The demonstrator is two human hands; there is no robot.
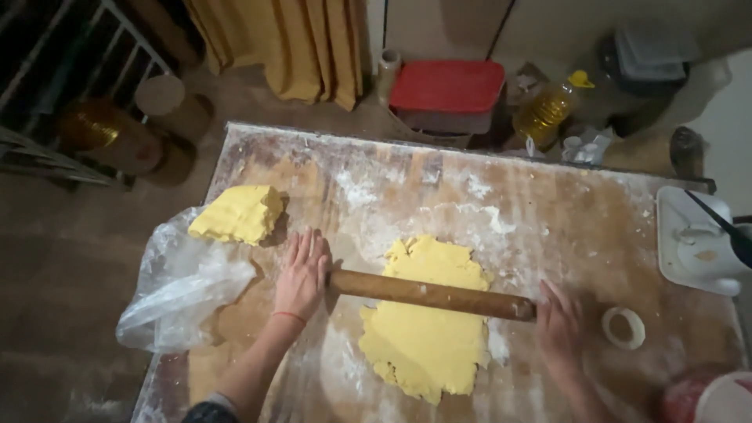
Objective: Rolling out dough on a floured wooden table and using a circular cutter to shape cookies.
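Floury wooden table [595, 227] is bearing flattened yellow dough [427, 329]; 2 flat open hands, left [301, 274] and right [560, 329], are pressing a smooth brown pin [431, 294] across it.

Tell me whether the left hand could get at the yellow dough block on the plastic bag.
Probably yes: the left hand rests flat on the rolling pin end, and the dough block lies uncovered close beside it, with only floured board between.

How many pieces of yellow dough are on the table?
2: a flat sheet of dough under the rolling pin near the middle, and a thick block of dough at the left on the plastic bag.
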